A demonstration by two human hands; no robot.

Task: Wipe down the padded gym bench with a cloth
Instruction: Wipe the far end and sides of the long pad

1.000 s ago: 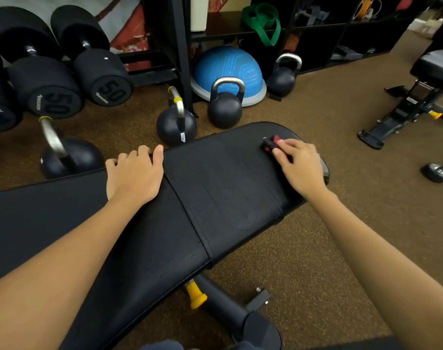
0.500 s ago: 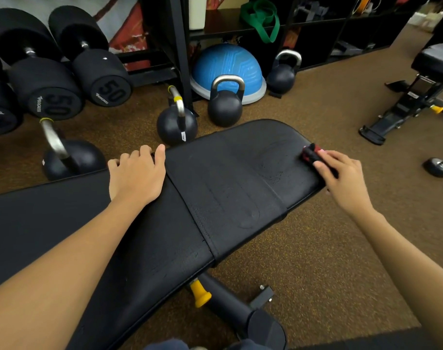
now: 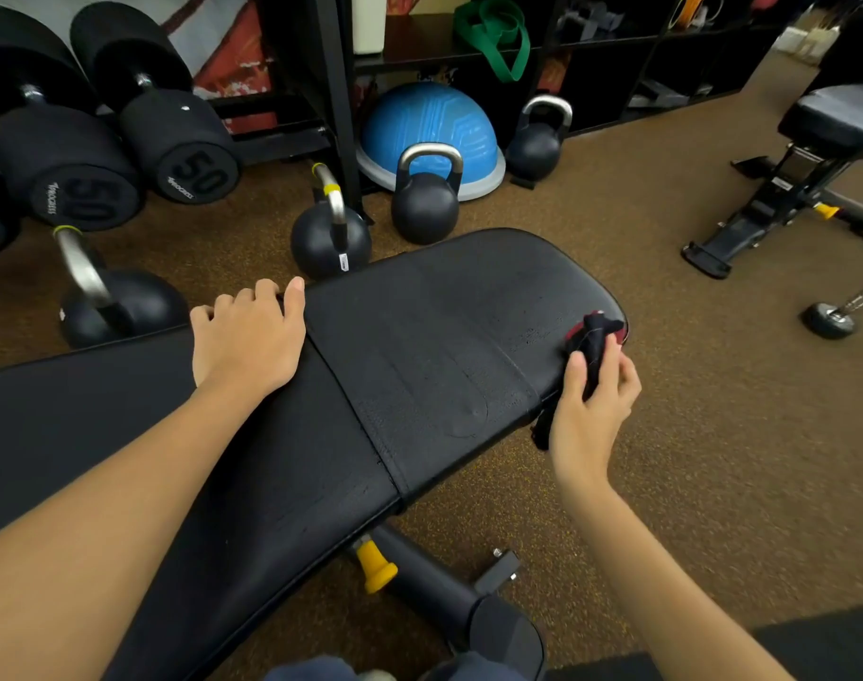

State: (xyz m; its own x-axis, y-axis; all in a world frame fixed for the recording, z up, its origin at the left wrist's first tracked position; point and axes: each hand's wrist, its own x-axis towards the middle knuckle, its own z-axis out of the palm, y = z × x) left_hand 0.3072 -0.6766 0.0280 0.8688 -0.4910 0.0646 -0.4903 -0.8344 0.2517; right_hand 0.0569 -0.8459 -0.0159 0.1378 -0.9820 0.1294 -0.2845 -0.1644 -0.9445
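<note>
**Cloth at the bench's end**

Kettlebells, a blue dome and dumbbells crowded the brown floor behind the black padded bench. The left hand lay flat on the pad, fingers relaxed. The right hand gripped a dark red-edged cloth at the bench's rounded end.

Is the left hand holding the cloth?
No, the left hand rests bare on the bench; the right hand grips the cloth.
</note>
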